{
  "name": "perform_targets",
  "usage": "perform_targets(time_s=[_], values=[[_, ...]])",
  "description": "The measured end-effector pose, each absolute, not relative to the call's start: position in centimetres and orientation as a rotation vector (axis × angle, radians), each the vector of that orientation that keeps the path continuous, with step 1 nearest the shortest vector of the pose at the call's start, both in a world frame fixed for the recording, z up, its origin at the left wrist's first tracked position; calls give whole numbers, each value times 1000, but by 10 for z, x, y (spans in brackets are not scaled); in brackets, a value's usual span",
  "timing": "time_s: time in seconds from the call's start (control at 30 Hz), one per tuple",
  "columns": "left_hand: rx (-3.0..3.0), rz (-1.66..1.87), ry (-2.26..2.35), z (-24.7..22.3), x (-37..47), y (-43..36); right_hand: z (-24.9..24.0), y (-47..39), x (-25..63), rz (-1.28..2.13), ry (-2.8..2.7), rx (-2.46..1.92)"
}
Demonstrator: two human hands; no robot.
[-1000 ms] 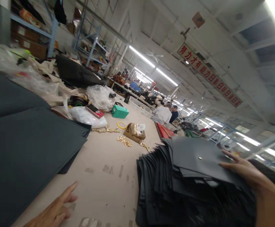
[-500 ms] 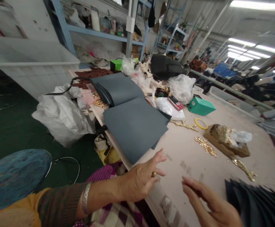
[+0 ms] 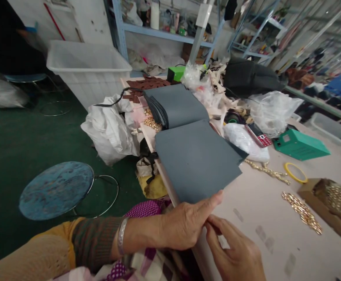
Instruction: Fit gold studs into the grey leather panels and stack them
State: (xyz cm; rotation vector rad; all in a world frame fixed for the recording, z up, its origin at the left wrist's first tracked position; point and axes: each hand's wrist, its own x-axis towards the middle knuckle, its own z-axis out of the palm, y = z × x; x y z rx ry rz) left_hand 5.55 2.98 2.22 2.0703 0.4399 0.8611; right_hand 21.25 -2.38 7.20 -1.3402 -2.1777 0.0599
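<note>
My left hand, with a silver bangle at the wrist, is at the table's near edge, beside the near corner of a dark grey sheet. Its index finger stretches along that corner while the other fingers curl under, partly hidden. Against its fingertips my right hand is closed in a pinch of thumb and forefinger. Whatever lies between the fingers, if anything, is hidden. Beyond the flat sheet, a folded-over stack of similar grey sheets rests on the table.
On the pale table lie gold chains, a yellow ring, a carton of chain, a green box and a red-keyed phone. Left, a blue stool, a white sack and a large bin stand on the floor.
My hands have come together; the fingers that were spread apart now meet near the sheet's corner. The view has swung left, so the dark strips at lower right have left the picture.
</note>
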Motion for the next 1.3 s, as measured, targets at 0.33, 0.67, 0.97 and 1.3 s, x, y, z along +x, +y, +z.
perform_targets(time_s=[0.33, 0.67, 0.97, 1.3], values=[[2084, 917, 436, 21, 45, 33, 65, -14, 200, 96, -2159, -1503], [1816, 1116, 708, 21, 33, 30, 57, 16, 178, 266, -1983, -1576], [900, 944, 933, -4, 2, 27, 44, 93, 197, 186, -1874, -1644], [913, 967, 966, -1, -2, 32, 47, 60, 218, 158, -2405, -1448]])
